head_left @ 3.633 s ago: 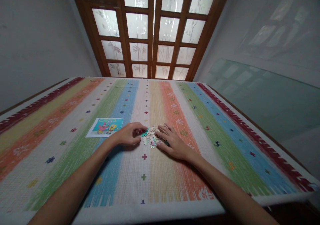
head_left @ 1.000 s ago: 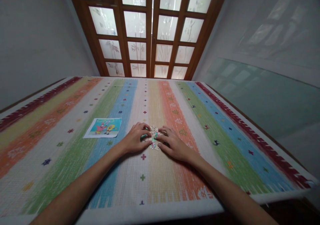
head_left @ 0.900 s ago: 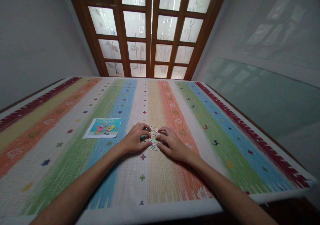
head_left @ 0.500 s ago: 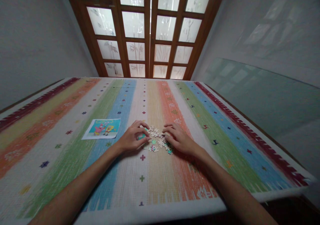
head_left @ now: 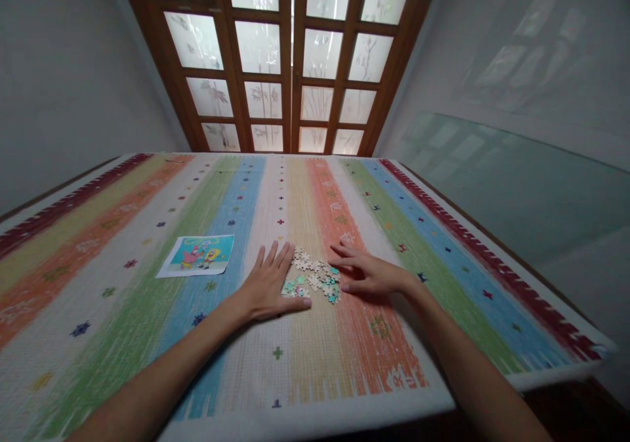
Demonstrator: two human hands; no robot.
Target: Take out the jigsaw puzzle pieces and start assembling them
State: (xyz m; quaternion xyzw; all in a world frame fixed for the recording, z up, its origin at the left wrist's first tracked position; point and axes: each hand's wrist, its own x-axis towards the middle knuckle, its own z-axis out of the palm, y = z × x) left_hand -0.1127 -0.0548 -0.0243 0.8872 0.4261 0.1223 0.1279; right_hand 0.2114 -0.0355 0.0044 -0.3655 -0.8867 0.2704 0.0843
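Puzzle pieces (head_left: 322,274) lay on striped cloth (head_left: 315,357) between splayed left hand (head_left: 267,284) and loosely curled right hand (head_left: 370,272), thumb parted — neither seen gripping anything. Light, flat touch seemed best for spreading pieces.

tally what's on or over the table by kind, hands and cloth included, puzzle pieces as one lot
Hands: 2, left hand and right hand
Lots of puzzle pieces: 1, single pieces too small and crowded to count
Printed picture: 1
Striped cloth: 1
Total: 5
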